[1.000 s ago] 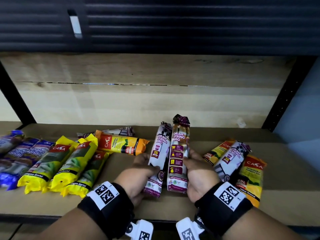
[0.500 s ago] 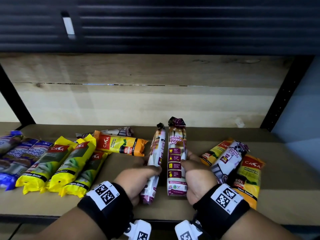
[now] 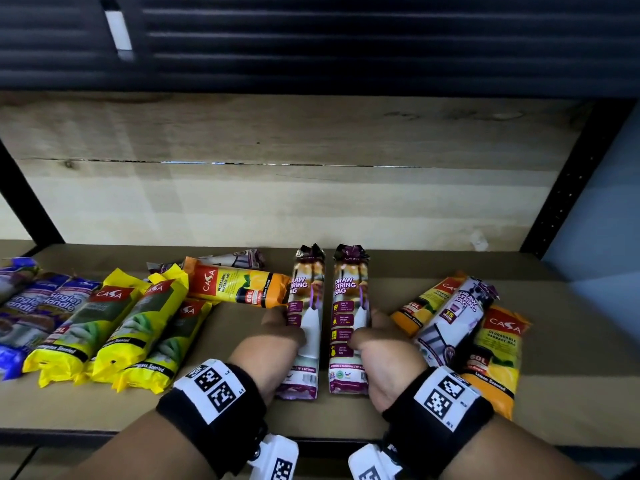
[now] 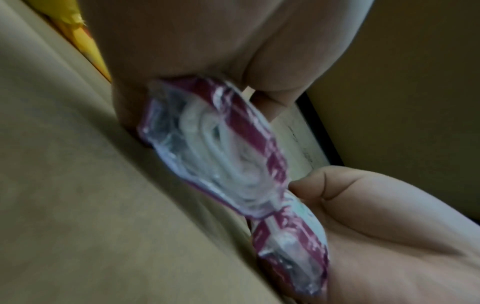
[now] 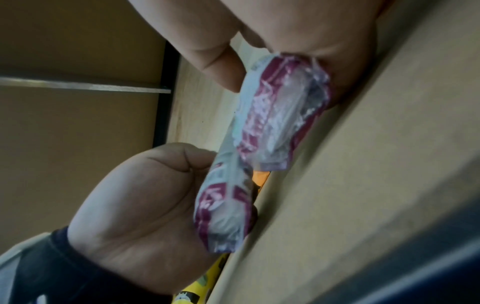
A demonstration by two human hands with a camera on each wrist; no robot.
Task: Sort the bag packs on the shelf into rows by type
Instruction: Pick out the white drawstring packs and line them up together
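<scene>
Both hands were down on the shelf (image 3: 346, 420), each wrapped round its own purple draw string pack: left hand (image 3: 273, 344) gripped the left pack (image 3: 306, 306), right hand (image 3: 388, 362) gripped the right pack (image 3: 349, 306). They lay side by side, tops at 12 o'clock, yellow packs (image 3: 114, 327) off at 9, orange pack (image 3: 498, 355) at 3

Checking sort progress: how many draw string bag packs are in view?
4: one in the left hand, one in the right hand, side by side mid-shelf; one atop the orange packs at right; one behind the sideways orange pack, partly hidden.
</scene>
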